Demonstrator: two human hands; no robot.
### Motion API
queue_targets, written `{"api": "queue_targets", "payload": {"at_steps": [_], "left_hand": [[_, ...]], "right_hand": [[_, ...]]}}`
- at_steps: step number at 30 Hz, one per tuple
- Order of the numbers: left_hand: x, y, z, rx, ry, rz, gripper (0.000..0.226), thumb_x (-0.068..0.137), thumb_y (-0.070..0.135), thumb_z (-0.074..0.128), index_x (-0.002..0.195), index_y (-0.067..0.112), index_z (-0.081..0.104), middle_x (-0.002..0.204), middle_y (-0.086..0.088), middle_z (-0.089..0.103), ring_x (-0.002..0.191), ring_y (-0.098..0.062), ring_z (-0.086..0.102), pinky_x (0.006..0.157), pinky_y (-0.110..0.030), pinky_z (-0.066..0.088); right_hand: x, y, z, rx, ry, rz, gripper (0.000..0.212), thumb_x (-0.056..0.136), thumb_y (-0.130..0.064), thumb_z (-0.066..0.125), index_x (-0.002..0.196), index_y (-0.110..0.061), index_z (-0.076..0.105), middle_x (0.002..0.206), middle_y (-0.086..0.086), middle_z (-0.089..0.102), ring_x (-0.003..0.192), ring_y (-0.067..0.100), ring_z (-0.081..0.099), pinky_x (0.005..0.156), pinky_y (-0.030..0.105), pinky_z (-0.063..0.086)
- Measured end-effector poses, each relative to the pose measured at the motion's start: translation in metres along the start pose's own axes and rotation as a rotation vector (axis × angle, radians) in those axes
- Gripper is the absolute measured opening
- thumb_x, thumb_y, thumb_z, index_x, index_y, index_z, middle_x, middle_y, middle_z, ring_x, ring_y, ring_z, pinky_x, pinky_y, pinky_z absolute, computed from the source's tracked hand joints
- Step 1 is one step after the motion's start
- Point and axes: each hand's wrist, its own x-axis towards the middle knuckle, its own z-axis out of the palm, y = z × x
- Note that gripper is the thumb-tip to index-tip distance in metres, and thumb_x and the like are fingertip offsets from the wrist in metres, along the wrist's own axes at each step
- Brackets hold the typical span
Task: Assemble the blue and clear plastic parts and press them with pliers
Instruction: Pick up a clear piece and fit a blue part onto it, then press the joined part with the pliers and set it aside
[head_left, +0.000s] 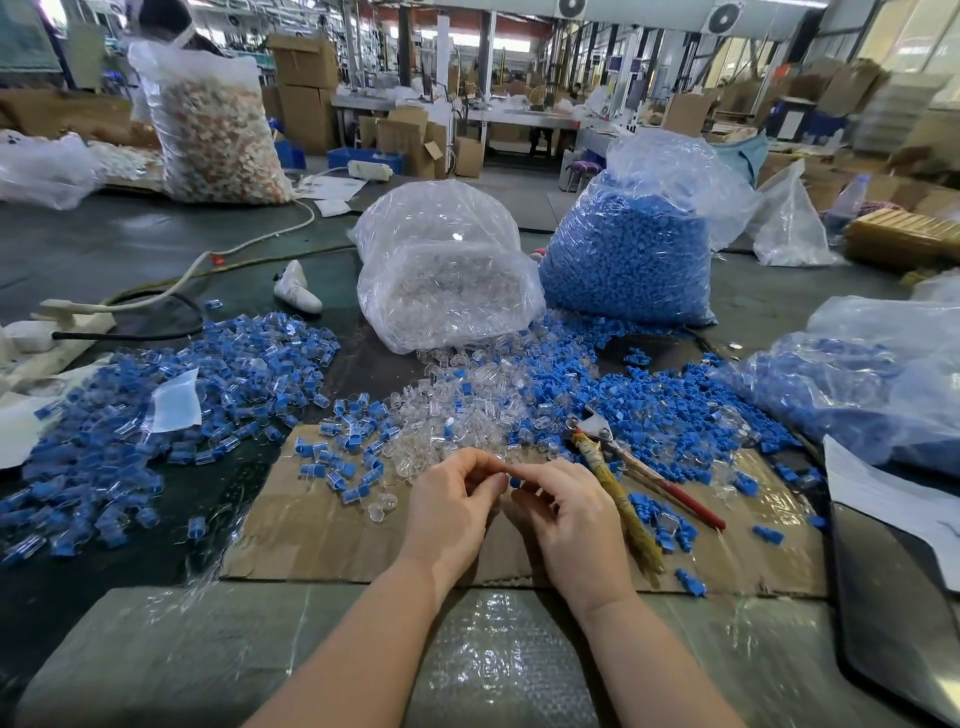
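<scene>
My left hand (451, 506) and my right hand (569, 512) meet fingertip to fingertip over a cardboard sheet (322, 540). A small blue part (515, 482) shows between the fingertips, pinched by my right hand. My left fingers pinch a clear part that is mostly hidden. Pliers (618, 478) with taped handles lie on the cardboard just right of my right hand. Loose clear parts (457, 410) are heaped ahead of my hands. Loose blue parts (660, 405) spread to the right. A pile of joined blue and clear pieces (171, 395) covers the left.
A clear bag of clear parts (447, 280) and a bag of blue parts (628, 249) stand behind the heaps. Another bag of blue pieces (872, 379) lies at the right. A cable and a power strip (67, 312) lie at the left. A person stands far left behind a tall bag.
</scene>
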Motion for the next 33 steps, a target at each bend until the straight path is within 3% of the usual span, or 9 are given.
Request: {"api": "queue_targets", "payload": {"at_steps": [7,11,16,20,23,25,28,31,33], "left_hand": [[0.000,0.000,0.001,0.033,0.018,0.019,0.012,0.085,0.007,0.065,0.083,0.019,0.068,0.076,0.004,0.069,0.072,-0.009,0.064,0.070,-0.020,0.053],[0.000,0.002,0.002,0.020,0.014,0.019,0.006,0.082,0.008,0.068,0.086,0.012,0.069,0.079,-0.002,0.069,0.076,-0.016,0.065,0.075,-0.029,0.055],[0.002,0.003,0.001,0.007,0.026,-0.007,0.007,0.080,0.008,0.070,0.085,0.013,0.067,0.079,-0.001,0.068,0.076,-0.014,0.065,0.074,-0.026,0.055],[0.004,0.002,0.002,-0.042,0.043,-0.052,0.007,0.081,0.009,0.070,0.084,0.013,0.066,0.080,-0.004,0.069,0.077,-0.016,0.065,0.072,-0.023,0.054],[0.004,0.001,0.002,-0.044,0.037,-0.063,0.008,0.081,0.009,0.069,0.083,0.016,0.066,0.080,-0.002,0.068,0.076,-0.013,0.064,0.069,-0.018,0.052],[0.004,0.002,0.002,-0.063,0.044,-0.075,0.009,0.081,0.007,0.069,0.082,0.015,0.065,0.078,-0.002,0.068,0.071,-0.008,0.062,0.064,-0.013,0.049],[0.005,0.004,0.001,-0.108,0.037,-0.094,0.010,0.081,0.004,0.068,0.081,0.014,0.065,0.076,-0.002,0.067,0.061,0.003,0.059,0.057,-0.009,0.046],[0.005,0.005,0.000,-0.120,0.035,-0.096,0.009,0.082,0.005,0.067,0.082,0.013,0.065,0.079,-0.004,0.068,0.068,-0.005,0.062,0.062,-0.013,0.050],[0.006,0.006,-0.002,-0.107,0.044,-0.093,0.008,0.082,0.006,0.067,0.082,0.014,0.065,0.078,-0.003,0.067,0.067,-0.003,0.062,0.063,-0.013,0.050]], "right_hand": [[0.000,0.001,0.000,-0.020,0.029,-0.004,0.022,0.079,-0.015,0.074,0.100,-0.017,0.072,0.088,-0.006,0.067,0.088,0.010,0.059,0.081,0.030,0.052],[-0.001,0.001,0.000,-0.029,0.019,-0.009,0.021,0.079,-0.014,0.073,0.100,-0.015,0.072,0.088,-0.005,0.067,0.087,0.011,0.059,0.080,0.030,0.052],[0.002,0.001,-0.004,-0.109,0.028,0.003,0.026,0.078,-0.013,0.074,0.104,-0.012,0.069,0.095,-0.003,0.065,0.093,0.015,0.058,0.088,0.035,0.049],[0.009,0.002,-0.017,-0.362,0.101,0.206,0.035,0.087,-0.028,0.063,0.120,-0.016,0.059,0.115,0.002,0.059,0.109,0.020,0.052,0.095,0.037,0.039],[0.016,0.009,-0.032,-0.717,-0.113,0.520,0.052,0.094,-0.053,0.038,0.134,-0.021,0.039,0.132,0.007,0.048,0.121,0.025,0.043,0.099,0.042,0.033],[0.019,0.015,-0.040,-0.786,-0.274,0.656,0.061,0.092,-0.060,0.030,0.139,-0.020,0.031,0.141,0.011,0.040,0.128,0.030,0.038,0.106,0.050,0.026],[0.024,0.021,-0.045,-0.776,-0.383,0.720,0.062,0.091,-0.058,0.037,0.140,-0.020,0.030,0.146,0.010,0.033,0.131,0.032,0.034,0.107,0.054,0.022],[0.030,0.019,-0.045,-0.767,-0.406,0.743,0.057,0.089,-0.052,0.044,0.134,-0.018,0.037,0.141,0.011,0.035,0.129,0.032,0.033,0.104,0.054,0.025],[0.033,0.017,-0.044,-0.756,-0.412,0.752,0.052,0.088,-0.051,0.047,0.128,-0.017,0.042,0.138,0.013,0.037,0.128,0.032,0.032,0.103,0.055,0.026]]}}
